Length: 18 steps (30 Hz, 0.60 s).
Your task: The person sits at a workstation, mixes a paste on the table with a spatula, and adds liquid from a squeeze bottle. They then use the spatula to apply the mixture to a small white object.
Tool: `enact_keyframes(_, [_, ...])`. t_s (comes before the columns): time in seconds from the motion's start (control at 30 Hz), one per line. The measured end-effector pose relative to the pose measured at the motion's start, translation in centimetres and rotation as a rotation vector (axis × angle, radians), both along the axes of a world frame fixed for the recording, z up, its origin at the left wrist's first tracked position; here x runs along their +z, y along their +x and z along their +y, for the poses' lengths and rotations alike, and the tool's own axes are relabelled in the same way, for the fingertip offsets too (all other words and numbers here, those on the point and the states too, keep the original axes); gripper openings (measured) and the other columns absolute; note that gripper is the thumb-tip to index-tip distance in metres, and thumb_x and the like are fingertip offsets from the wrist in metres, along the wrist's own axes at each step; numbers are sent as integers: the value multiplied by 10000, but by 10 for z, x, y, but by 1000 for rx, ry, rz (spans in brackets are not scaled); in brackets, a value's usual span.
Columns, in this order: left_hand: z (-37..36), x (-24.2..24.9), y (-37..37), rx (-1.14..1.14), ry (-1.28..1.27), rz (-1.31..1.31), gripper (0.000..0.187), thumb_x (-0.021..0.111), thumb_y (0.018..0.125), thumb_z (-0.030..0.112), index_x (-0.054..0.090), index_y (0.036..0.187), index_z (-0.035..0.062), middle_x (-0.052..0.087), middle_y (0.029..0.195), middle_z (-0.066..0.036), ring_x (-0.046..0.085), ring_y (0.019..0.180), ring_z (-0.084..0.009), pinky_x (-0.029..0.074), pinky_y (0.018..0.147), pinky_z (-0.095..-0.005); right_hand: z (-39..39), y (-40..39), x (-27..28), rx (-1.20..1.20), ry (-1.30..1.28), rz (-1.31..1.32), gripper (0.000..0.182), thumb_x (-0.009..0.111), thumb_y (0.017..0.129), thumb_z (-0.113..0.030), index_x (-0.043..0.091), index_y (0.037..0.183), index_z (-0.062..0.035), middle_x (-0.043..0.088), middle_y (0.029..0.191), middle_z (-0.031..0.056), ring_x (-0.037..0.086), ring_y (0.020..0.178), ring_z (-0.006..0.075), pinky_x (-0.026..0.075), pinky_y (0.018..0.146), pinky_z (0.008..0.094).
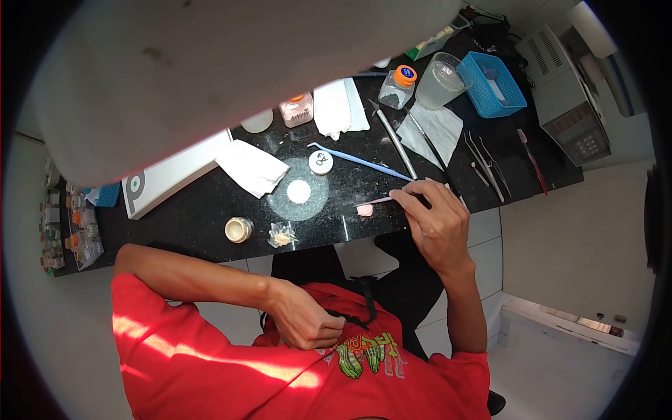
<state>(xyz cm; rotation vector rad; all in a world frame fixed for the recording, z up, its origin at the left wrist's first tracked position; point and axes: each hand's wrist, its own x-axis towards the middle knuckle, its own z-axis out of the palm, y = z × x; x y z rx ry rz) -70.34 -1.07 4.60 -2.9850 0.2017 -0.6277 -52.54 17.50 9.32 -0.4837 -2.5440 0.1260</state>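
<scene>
My right hand (439,222) is over the front edge of the black counter, fingers pinched round a slim lilac-pink stick tool (381,201). The tool's tip lies right at a small pink lump (365,210) on the stone. My left hand (308,322) is curled closed in front of the red shirt, close to a black cord (364,318); I cannot tell what its fingers hold. Left of the lump are a bright white disc (299,192), a white marked lid (320,162), an open jar (239,229) and a small clear bag of pale pieces (282,235).
A blue hooked tool (364,162), a metal-handled tool (393,140) and a brush (428,138) lie beyond my right hand. Tweezers (484,168), a water cup (443,80) and a blue basket (493,87) are rightward. A large pale shape (231,63) overhangs the upper left.
</scene>
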Motion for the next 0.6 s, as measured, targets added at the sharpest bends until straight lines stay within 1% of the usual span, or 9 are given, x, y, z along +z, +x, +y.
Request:
enact_keyframes(0.07, [0,0,-1,4,1,9,321,558,834,224,704,943,-40,660,831,-90,661,831,-230,497,879,-389,-2,4,1,18,31,18,273,748,742,16,757,998,-81,670,905,34,676,833,221,549,718,357])
enact_keyframes(0.13, [0,0,0,5,-2,19,322,558,836,222,705,946,-42,661,833,-91,661,830,-231,497,880,-389,-9,9,3,-64,-43,80,275,746,735,20,758,992,-78,669,902,35,674,813,216,545,678,345])
enact_keyframes(0.23, [-1,-1,0,-2,-18,29,326,557,840,220,708,959,-44,663,839,-90,660,831,-231,498,876,-389,-19,17,10,-42,-99,14,296,743,722,31,761,997,-78,666,894,35,668,786,212,539,648,333])
enact_keyframes(0.4, [0,-1,1,12,-14,9,325,559,843,220,711,973,-36,662,839,-85,658,837,-228,498,873,-388,-24,20,9,-21,-107,-45,321,731,718,44,765,1010,-82,656,885,32,660,784,204,538,649,333])
enact_keyframes(0.47, [-1,-1,1,14,-19,7,324,558,843,219,711,967,-38,664,843,-87,659,839,-227,497,874,-388,-23,18,7,-49,-113,-46,322,742,729,67,764,1016,-76,652,878,47,648,762,232,513,642,347])
enact_keyframes(0.5, [-1,-1,1,17,-24,4,322,557,843,218,711,961,-40,667,846,-89,660,842,-226,497,875,-388,-22,17,7,-49,-113,-45,322,742,729,67,764,1016,-76,652,878,47,648,762,232,513,642,347])
enact_keyframes(0.57, [0,0,0,18,-12,10,323,557,843,220,711,952,-42,670,851,-93,662,845,-228,497,880,-388,-21,15,7,-70,-88,-36,304,732,724,39,766,1004,-75,651,882,31,655,781,201,536,646,337])
enact_keyframes(0.6, [0,1,0,18,-1,15,324,557,843,222,711,944,-44,673,855,-97,663,849,-230,498,885,-388,-22,14,7,-66,-89,-36,304,732,724,39,766,1004,-75,651,882,31,655,781,201,536,646,337])
